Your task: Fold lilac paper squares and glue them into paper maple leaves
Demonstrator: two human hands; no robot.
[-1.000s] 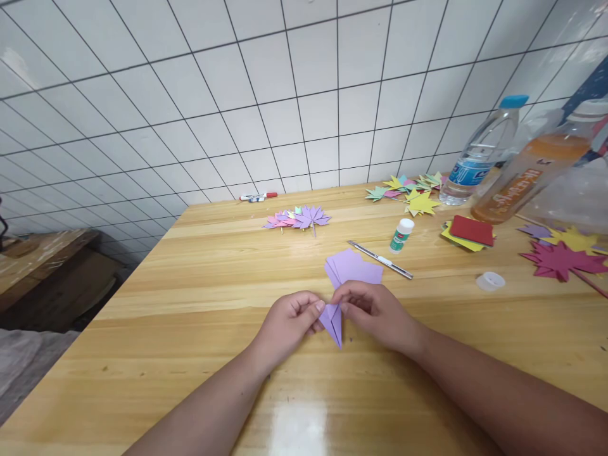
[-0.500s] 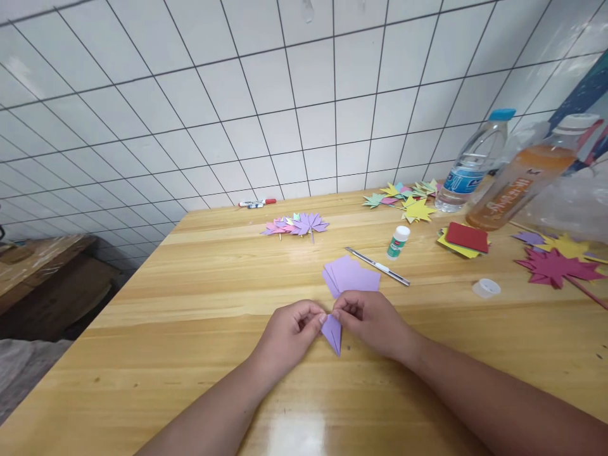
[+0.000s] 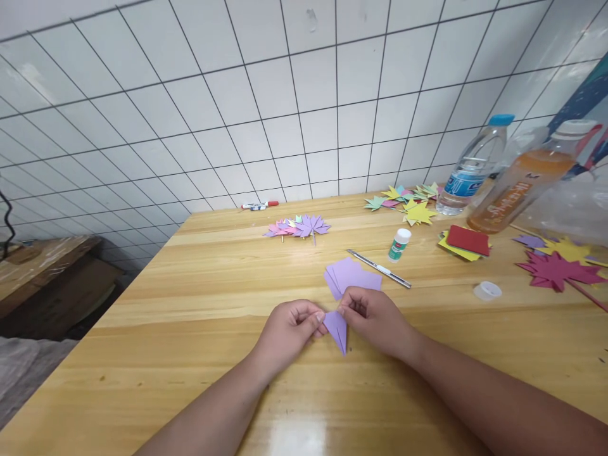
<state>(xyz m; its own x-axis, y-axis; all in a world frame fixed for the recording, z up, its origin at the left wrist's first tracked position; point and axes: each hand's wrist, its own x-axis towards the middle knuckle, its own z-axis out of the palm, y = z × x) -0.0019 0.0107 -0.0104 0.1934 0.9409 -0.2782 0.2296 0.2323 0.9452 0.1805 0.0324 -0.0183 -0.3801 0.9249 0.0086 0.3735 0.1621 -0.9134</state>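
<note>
A small purple folded paper (image 3: 337,327), kite-shaped with its point toward me, is pinched between my two hands. My left hand (image 3: 295,326) grips its left corner between thumb and fingers. At the upper right corner, my right hand (image 3: 373,315) pinches it with thumb and forefinger. Just beyond the right hand lie several purple paper sheets (image 3: 351,273), partly covered by that hand. A utility knife (image 3: 380,269) lies slantwise beside them, and a glue stick (image 3: 399,245) without its cap stands upright farther right.
Paper leaves (image 3: 308,225) lie at the back, with more leaves (image 3: 418,212) to the right. Markers (image 3: 259,205) rest by the tiled wall. A water bottle (image 3: 472,168), an orange drink bottle (image 3: 527,180), red and yellow paper squares (image 3: 468,240), a clear cap (image 3: 487,291) and a crimson leaf (image 3: 555,270) occupy the right.
My right hand has shifted slightly right, away from the left hand. More of the folded paper's top edge shows between them, and its tip has swung slightly right.
</note>
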